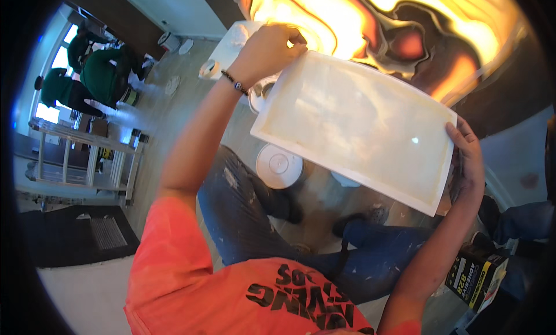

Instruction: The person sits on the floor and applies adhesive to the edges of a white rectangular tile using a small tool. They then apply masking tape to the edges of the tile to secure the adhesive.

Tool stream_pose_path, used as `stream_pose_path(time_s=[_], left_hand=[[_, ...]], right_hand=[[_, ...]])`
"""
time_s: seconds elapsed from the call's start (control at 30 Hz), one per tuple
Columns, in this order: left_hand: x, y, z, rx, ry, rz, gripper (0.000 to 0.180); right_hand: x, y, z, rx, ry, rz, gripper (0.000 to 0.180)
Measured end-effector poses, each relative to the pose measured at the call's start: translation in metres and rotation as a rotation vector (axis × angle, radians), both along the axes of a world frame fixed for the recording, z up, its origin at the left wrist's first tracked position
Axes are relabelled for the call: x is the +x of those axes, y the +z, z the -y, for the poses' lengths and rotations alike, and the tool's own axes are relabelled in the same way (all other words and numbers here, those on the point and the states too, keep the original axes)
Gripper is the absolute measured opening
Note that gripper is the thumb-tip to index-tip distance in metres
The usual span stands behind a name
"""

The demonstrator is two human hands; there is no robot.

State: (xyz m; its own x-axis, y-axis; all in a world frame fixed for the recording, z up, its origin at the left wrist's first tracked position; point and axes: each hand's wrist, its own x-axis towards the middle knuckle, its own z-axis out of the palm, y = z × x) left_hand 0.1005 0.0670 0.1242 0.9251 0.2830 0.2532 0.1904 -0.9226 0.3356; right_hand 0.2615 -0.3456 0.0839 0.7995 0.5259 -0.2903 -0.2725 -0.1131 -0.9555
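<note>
we held a pale rectangular sheet [353, 126] up in front of us, tilted so that its far corner sat higher than its near one. our left hand [267, 48] was closed over the sheet's upper left corner, fingers curled around the edge, a beaded bracelet [234, 83] on that wrist. our right hand [466, 161] gripped the sheet's lower right edge, thumb on the face and fingers wrapped behind it. behind the sheet's top edge lay a large panel with swirling orange, yellow and dark patterns [405, 34]. below the sheet, on the floor, stood a white round lidded tub [279, 166], and just beside the sheet's left edge we could see part of another round container [260, 92]. our paint-flecked jeans [249, 213] showed under the sheet. a black and yellow box [475, 277] sat well below the sheet's right corner, near our right forearm
</note>
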Motion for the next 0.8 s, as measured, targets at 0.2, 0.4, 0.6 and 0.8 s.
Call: stream_pose_path(time_s=[0.2,0.4,0.6,0.8], left_hand=[[0.007,-0.001,-0.007,-0.007,0.029,-0.003,0.028],[-0.023,0.025,0.012,0.037,0.027,0.049,0.026],[-0.082,0.046,0.049,0.008,0.026,-0.047,0.020],[-0.132,0.036,0.073,-0.110,0.111,-0.126,0.011]], right_hand=[[0.004,0.001,-0.010,0.022,-0.028,0.022,0.043],[0.002,0.000,-0.006,-0.080,-0.070,0.088,0.049],[0.010,-0.012,0.007,-0.088,-0.048,0.237,0.056],[-0.007,0.000,0.000,-0.103,-0.003,0.248,0.059]])
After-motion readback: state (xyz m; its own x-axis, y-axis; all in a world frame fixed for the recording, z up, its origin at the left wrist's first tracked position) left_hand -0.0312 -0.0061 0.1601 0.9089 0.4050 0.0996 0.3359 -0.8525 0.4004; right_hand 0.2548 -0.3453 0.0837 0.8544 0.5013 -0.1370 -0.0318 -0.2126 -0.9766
